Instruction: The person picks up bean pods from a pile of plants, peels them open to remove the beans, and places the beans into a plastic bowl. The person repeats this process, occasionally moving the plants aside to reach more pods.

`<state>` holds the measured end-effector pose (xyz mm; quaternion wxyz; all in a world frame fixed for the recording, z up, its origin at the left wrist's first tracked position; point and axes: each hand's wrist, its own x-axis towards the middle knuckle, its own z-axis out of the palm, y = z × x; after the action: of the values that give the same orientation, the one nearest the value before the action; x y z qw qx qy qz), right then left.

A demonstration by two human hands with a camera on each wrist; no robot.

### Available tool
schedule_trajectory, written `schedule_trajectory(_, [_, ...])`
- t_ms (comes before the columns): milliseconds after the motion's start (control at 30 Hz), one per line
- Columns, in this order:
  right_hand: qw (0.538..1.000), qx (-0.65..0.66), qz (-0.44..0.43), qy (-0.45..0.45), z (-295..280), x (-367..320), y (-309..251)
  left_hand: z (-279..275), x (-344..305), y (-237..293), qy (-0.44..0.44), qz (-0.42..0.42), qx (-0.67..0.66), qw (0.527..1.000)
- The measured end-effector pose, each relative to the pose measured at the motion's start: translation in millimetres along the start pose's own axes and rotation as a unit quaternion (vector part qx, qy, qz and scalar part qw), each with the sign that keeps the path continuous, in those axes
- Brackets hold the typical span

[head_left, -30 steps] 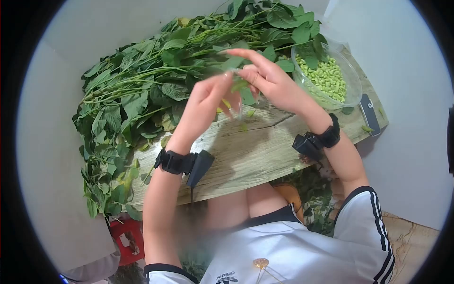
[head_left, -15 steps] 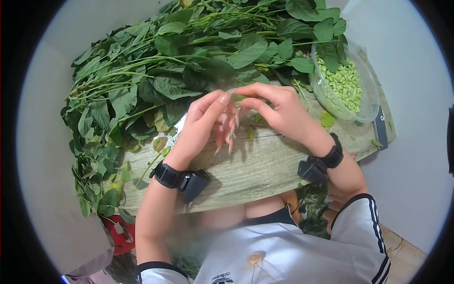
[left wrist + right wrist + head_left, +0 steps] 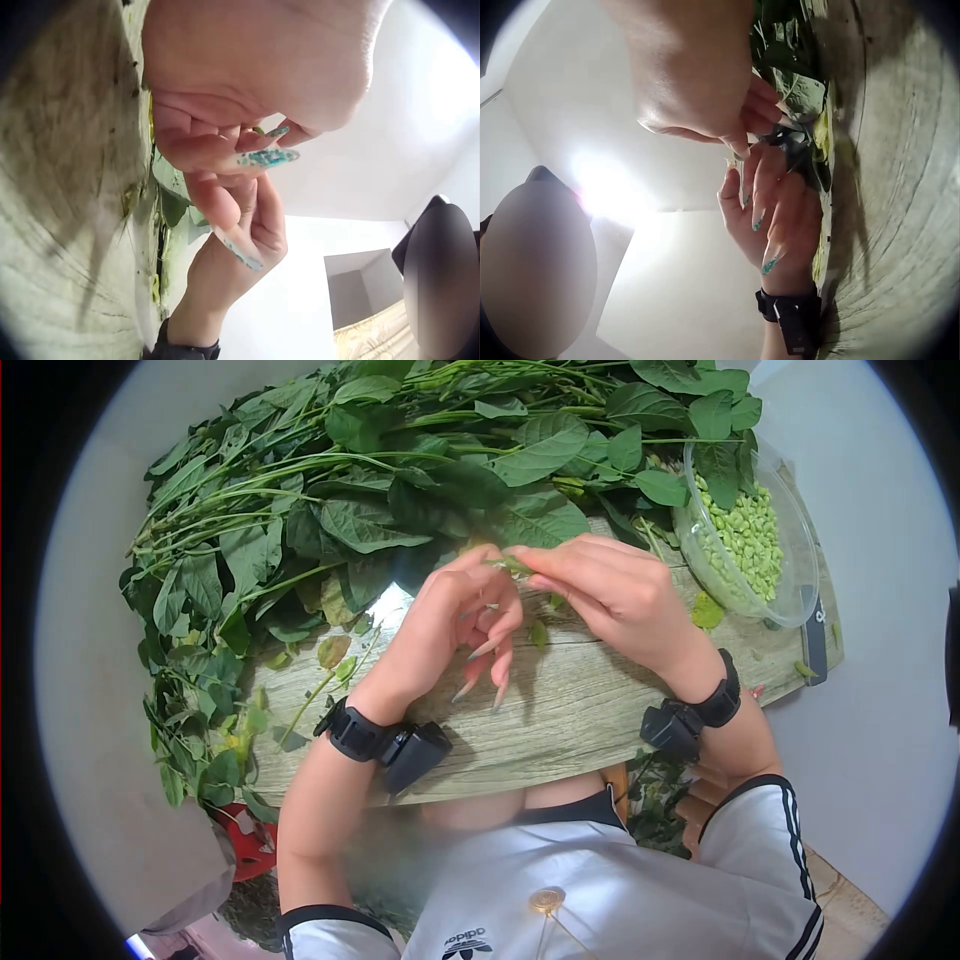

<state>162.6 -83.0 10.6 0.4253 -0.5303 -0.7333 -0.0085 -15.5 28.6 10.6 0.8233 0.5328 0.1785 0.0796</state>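
Between my two hands, over the wooden table (image 3: pixel 560 700), is a small green soybean pod (image 3: pixel 510 564). My left hand (image 3: pixel 450 610) pinches its left end with thumb and forefinger, while the other fingers, with long glittery nails, hang loosely below. My right hand (image 3: pixel 625 590) pinches the pod from the other side with thumb and fingertips. In the right wrist view the pod (image 3: pixel 739 157) shows as a sliver where the fingertips meet; the fingers hide most of it. Behind the hands lies a heap of leafy soybean plants (image 3: pixel 350 520).
A clear plastic bowl (image 3: pixel 808 600) of shelled green beans (image 3: pixel 750 545) stands at the right, partly under leaves. Beside it a dark phone (image 3: pixel 815 645) lies near the table edge. Loose yellowed leaves (image 3: pixel 706 610) are scattered about. A red stool (image 3: pixel 250 845) stands below the left corner.
Both hands have come down toward me from over the plants, pod between them. The right fingers have drawn closer together around the pod. The view has also shifted slightly.
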Motion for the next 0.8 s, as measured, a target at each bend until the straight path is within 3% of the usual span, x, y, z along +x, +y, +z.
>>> schedule_trajectory(500, [0.998, -0.043, -0.038, -0.007, 3.6, -2.6, -2.2, 1.8, 1.4, -6.5, 0.002, 0.004, -0.030, 1.000])
schedule_trajectory(800, [0.997, -0.042, 0.064, 0.028, 23.6, -7.6, -16.1, 1.9, -0.8, -11.3, 0.055, 0.013, -0.033, 0.998])
